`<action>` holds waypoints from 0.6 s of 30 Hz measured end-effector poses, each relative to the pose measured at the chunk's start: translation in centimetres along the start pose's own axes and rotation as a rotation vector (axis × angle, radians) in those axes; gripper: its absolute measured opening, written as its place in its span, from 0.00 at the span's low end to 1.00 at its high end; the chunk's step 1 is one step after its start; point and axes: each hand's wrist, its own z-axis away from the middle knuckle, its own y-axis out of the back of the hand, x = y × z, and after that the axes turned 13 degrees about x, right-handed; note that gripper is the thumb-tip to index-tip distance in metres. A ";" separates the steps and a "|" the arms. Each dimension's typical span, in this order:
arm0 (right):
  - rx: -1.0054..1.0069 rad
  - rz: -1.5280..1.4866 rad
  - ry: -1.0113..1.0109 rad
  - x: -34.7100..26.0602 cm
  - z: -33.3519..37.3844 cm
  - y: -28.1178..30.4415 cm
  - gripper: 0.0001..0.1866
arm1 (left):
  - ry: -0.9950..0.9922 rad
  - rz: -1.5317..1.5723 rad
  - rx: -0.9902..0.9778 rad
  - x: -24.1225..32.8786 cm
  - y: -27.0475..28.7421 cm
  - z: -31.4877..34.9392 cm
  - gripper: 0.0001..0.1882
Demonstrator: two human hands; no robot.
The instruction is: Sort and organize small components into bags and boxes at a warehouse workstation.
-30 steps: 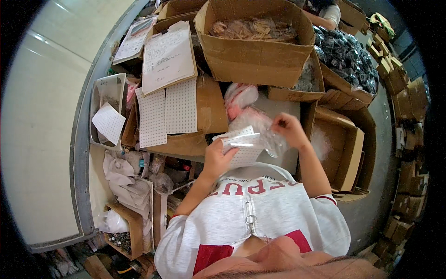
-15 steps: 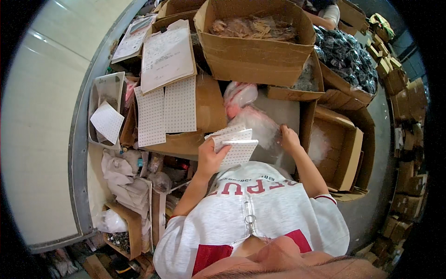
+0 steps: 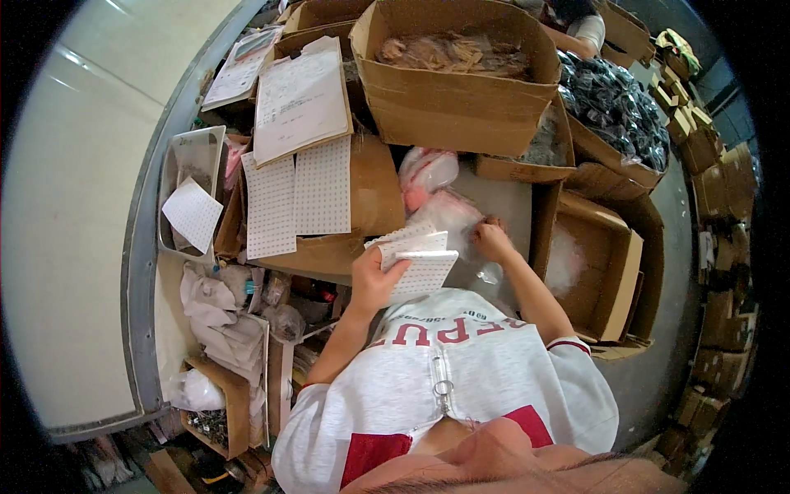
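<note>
My left hand [image 3: 374,278] is closed round a folded stack of white label sheets [image 3: 424,267] printed in small rows, in front of my chest. At the right edge of a heap of clear plastic bags [image 3: 451,216], my right hand [image 3: 494,240] has its fingers pinched on the thin film. A loose clear bag [image 3: 490,272] shows just below that hand. Behind the heap lies a bundle of bags with pink-red edges [image 3: 429,169]. More label sheets [image 3: 322,193] hang over a carton to the left.
A large carton of bagged brown pieces [image 3: 453,103] stands at the back. Black bagged items [image 3: 613,103] fill a box at back right, near another person's arm [image 3: 576,41]. An open carton [image 3: 605,272] is on my right, a plastic bin [image 3: 191,173] on the left.
My right hand has moved a little left, onto the clear bags, and its fingers have drawn together. My left hand keeps hold of the label sheets in nearly the same place.
</note>
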 end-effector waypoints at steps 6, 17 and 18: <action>0.158 -0.019 -0.083 -2.2 -0.1 0.6 0.10 | -0.132 -0.035 -0.047 0.5 -0.2 0.2 0.14; -0.070 -0.800 0.434 -12.3 1.8 16.0 0.08 | -0.594 -0.164 -0.366 2.6 -1.2 0.6 0.13; -0.117 -0.640 0.554 -12.7 2.0 16.8 0.08 | -0.623 -0.183 -0.380 2.5 -1.3 0.7 0.13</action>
